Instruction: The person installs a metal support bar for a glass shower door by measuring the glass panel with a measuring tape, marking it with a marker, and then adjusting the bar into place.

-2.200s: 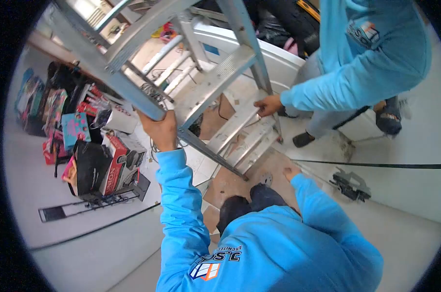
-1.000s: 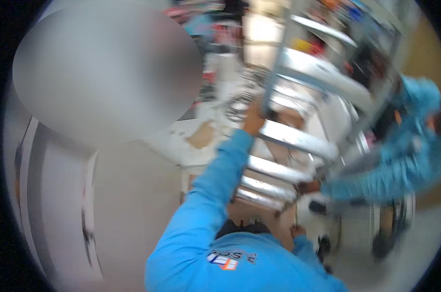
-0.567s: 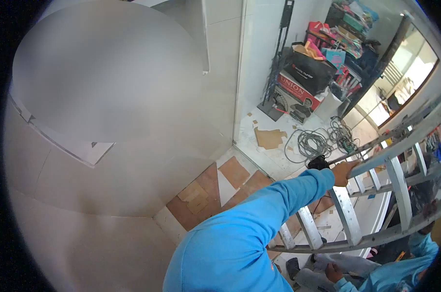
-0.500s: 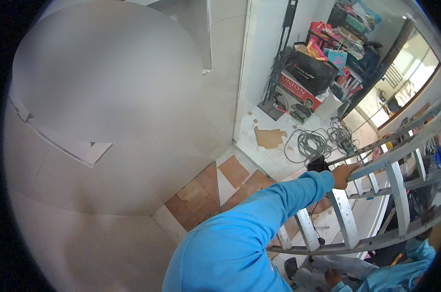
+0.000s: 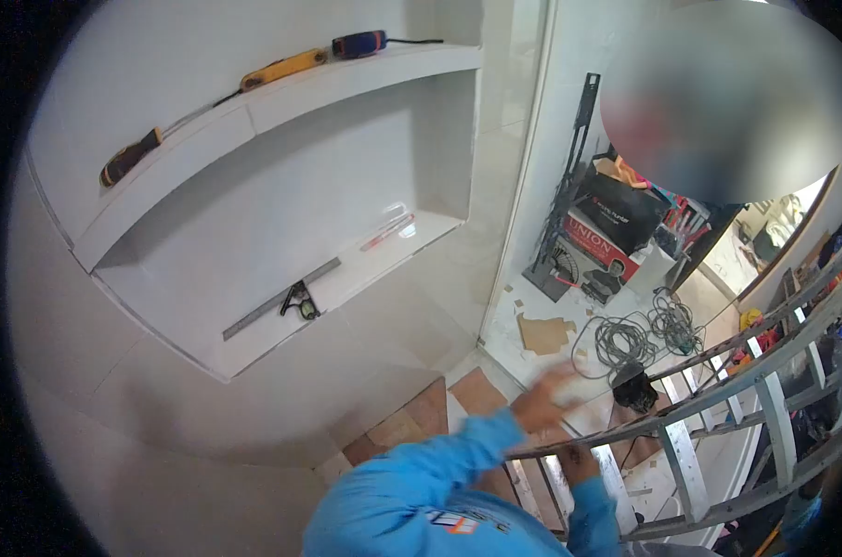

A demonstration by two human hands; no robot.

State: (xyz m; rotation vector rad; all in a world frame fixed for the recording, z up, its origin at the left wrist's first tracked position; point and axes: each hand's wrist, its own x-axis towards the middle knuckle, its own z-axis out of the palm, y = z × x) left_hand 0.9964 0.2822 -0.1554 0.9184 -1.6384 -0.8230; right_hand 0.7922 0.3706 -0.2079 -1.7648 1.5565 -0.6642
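The metal ladder [image 5: 683,459] leans across the right side of the view, running from low in the middle out to the right edge. Its flat steps are shiny and its side rails look grey.

The right hand [image 5: 580,463] is at the near end of the ladder, right by a side rail. I can't tell if its fingers are wrapped around the rail. The left hand [image 5: 543,401] is just past that rail and very blurry, so I can't tell if its fingers are apart or together.

The blue top [image 5: 393,506] has a white and orange picture on the front, with letters too blurry to read.

Beyond the ladder, a small black bundle [image 5: 635,390] sits on the floor beside loops of grey cable [image 5: 622,343]. A torn brown sheet [image 5: 544,333] lies near the cable. Behind these, a box [image 5: 599,243] says "UNION" in big white letters on red. A black bag [image 5: 620,210] sits on top, and its small pale words seem to end in "hunter".

Over on the left is a white wall shelf [image 5: 374,79]. On it are a dark blue tape measure [image 5: 358,44], a yellow tool [image 5: 286,69] and a dark and yellow handle [image 5: 131,158]. Below, in the hollow, lies a metal ruler [image 5: 254,316] with a black part.
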